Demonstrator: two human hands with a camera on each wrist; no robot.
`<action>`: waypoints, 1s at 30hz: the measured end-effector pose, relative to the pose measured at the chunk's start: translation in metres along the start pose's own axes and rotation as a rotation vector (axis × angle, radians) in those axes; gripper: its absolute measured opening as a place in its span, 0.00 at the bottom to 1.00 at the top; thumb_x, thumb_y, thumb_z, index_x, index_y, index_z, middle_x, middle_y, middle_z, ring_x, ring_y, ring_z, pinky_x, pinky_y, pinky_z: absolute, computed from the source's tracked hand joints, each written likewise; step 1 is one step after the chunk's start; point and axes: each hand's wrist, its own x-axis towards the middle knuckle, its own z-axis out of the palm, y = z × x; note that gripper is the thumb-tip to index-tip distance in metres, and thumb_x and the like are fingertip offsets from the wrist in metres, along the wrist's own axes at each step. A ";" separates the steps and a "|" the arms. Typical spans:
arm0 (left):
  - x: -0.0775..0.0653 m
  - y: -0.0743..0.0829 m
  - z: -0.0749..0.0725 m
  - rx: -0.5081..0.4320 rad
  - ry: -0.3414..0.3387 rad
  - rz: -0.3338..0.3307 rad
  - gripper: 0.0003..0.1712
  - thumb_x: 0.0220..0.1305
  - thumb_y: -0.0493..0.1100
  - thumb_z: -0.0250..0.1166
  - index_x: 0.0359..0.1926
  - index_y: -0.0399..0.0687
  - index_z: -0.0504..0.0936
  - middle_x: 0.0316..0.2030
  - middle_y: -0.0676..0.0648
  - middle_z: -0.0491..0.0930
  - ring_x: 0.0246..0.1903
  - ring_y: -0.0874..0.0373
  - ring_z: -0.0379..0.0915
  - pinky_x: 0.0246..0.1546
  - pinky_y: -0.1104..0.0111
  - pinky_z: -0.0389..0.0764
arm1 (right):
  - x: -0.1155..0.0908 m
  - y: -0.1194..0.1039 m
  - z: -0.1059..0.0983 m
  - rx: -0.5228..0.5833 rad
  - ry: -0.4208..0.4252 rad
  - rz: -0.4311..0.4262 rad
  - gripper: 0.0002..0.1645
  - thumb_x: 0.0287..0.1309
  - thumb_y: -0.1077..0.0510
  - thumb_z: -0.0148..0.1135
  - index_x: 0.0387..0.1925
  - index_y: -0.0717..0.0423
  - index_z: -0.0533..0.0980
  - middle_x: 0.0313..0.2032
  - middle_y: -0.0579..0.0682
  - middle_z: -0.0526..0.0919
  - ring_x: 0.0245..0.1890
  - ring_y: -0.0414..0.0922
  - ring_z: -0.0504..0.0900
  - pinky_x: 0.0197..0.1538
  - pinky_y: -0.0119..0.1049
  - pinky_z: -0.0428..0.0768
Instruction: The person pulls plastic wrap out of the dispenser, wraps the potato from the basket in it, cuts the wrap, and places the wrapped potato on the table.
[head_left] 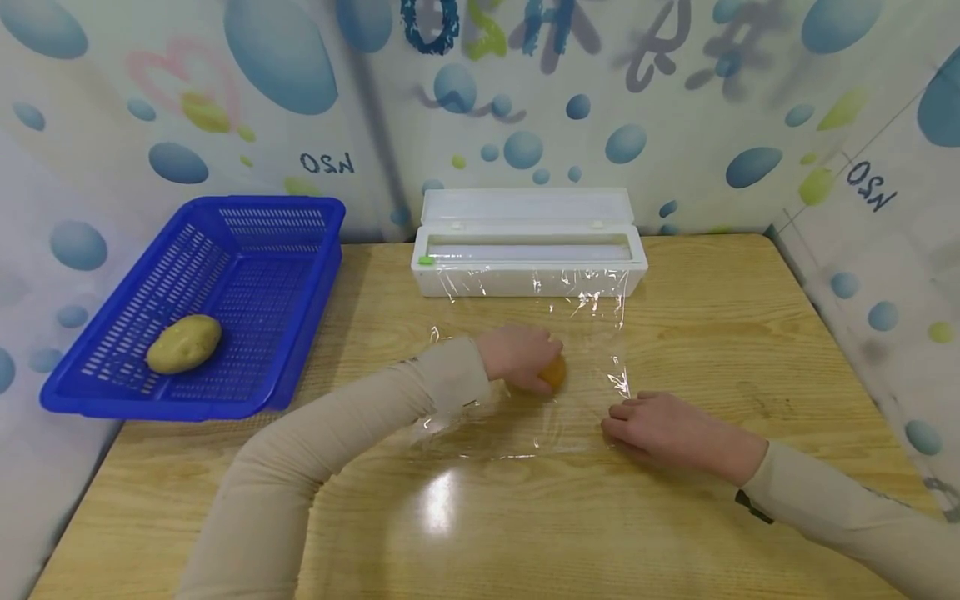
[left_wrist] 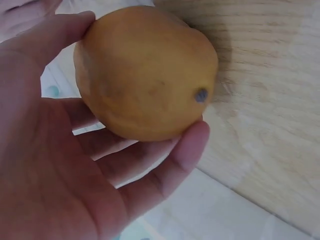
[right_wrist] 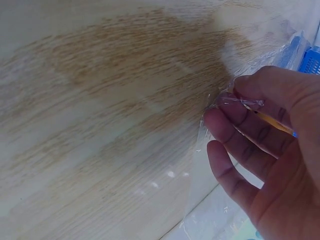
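At the head view's centre, the left hand (head_left: 521,357) grips the fruit (head_left: 554,373) over the film (head_left: 588,354); right of centre, the right hand (head_left: 667,429) pinches the film's edge, and uneven tugging could crumple it

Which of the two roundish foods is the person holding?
The orange-brown fruit, gripped by the left hand; the other, a yellowish potato, lies in the blue basket, touched by neither hand.

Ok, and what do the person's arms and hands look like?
The left sleeve and right sleeve are long, plain beige and a bit wrinkly. A small dark piece, maybe a strap, peeks out by the right cuff. The left hand and right hand wear no gloves.
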 end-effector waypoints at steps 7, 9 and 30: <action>0.002 -0.009 0.002 -0.083 -0.004 0.008 0.35 0.63 0.59 0.63 0.63 0.44 0.68 0.45 0.46 0.74 0.40 0.57 0.72 0.38 0.68 0.76 | 0.000 0.000 -0.001 -0.005 -0.017 0.007 0.12 0.53 0.60 0.68 0.28 0.49 0.70 0.23 0.40 0.68 0.24 0.39 0.73 0.27 0.34 0.70; 0.002 -0.013 0.001 -0.099 -0.005 0.006 0.37 0.63 0.59 0.63 0.66 0.45 0.66 0.48 0.46 0.74 0.43 0.57 0.72 0.42 0.66 0.76 | 0.000 0.000 -0.001 -0.008 -0.020 0.012 0.12 0.53 0.60 0.68 0.28 0.49 0.70 0.23 0.40 0.68 0.24 0.40 0.74 0.27 0.34 0.71; -0.031 -0.043 -0.008 -0.108 0.057 -0.038 0.36 0.62 0.60 0.63 0.63 0.43 0.69 0.51 0.43 0.74 0.46 0.51 0.73 0.48 0.60 0.75 | -0.002 0.000 -0.004 0.002 -0.035 0.021 0.10 0.53 0.61 0.68 0.31 0.52 0.72 0.25 0.41 0.71 0.26 0.41 0.74 0.29 0.36 0.72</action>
